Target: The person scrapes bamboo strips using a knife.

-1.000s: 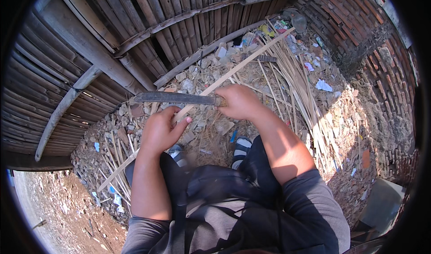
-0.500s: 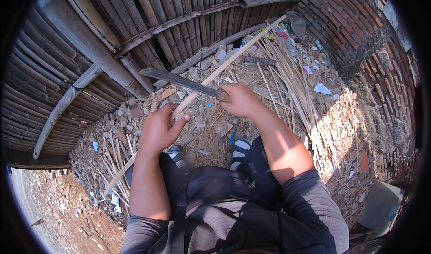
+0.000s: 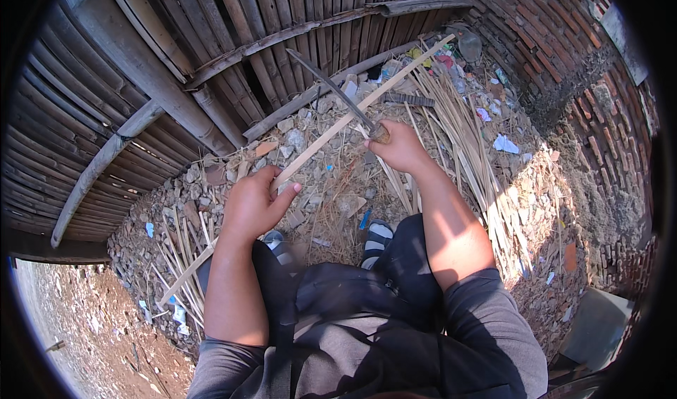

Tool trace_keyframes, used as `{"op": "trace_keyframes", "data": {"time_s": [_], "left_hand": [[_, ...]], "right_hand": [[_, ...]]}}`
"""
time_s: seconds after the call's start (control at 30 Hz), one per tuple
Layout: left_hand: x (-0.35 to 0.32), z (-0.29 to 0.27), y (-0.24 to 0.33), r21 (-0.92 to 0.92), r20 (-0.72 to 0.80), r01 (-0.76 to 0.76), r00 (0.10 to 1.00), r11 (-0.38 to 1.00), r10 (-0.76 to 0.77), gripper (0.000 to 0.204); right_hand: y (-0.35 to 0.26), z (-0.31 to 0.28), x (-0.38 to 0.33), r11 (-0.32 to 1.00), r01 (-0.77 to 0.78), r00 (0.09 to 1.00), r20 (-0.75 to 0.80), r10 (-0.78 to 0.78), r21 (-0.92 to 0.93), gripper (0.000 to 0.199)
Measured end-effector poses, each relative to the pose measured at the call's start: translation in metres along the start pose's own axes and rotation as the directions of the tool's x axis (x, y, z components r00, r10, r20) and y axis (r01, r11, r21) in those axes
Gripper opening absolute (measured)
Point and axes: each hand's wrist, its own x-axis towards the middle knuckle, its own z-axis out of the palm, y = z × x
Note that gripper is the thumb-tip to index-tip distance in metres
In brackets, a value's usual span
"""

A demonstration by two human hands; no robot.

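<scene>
My left hand (image 3: pixel 252 203) is closed around a long pale bamboo strip (image 3: pixel 321 139), thumb along its near side. The strip slants from the lower left, passes behind my left forearm and runs up to the far right. In my right hand (image 3: pixel 403 147) is the wooden handle of a machete (image 3: pixel 328 91). Its dark blade points up and to the left and crosses the strip about midway along the strip's far part. The blade is seen nearly edge-on at the strip; whether they touch I cannot tell. A thin shaving hangs near the handle.
A bundle of thin bamboo strips (image 3: pixel 469 152) lies at the right, with shorter pieces (image 3: pixel 180 240) at the left. Rubble and litter cover the ground. A bamboo wall (image 3: pixel 282 11) stands ahead, a brick wall (image 3: pixel 539 29) to the right. A dark ribbed piece (image 3: pixel 409 99) lies beyond the strip.
My right hand has shifted slightly right, and the machete has turned so its tip points further up and away. My left hand keeps its hold on the strip almost unmoved.
</scene>
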Motion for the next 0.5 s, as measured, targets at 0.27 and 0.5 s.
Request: {"op": "trace_keyframes", "data": {"time_s": [0.27, 0.5], "left_hand": [[0.000, 0.001, -0.002, 0.068, 0.036, 0.013, 0.999, 0.998, -0.015, 0.043], [0.000, 0.001, -0.004, 0.027, -0.005, -0.035, 0.999, 0.999, 0.035, 0.043]], "right_hand": [[-0.049, 0.022, -0.017, 0.916, 0.317, 0.923, 0.302, -0.238, -0.245, 0.040], [-0.019, 0.002, -0.004, 0.992, 0.053, 0.987, 0.158, -0.034, -0.117, 0.047]]}}
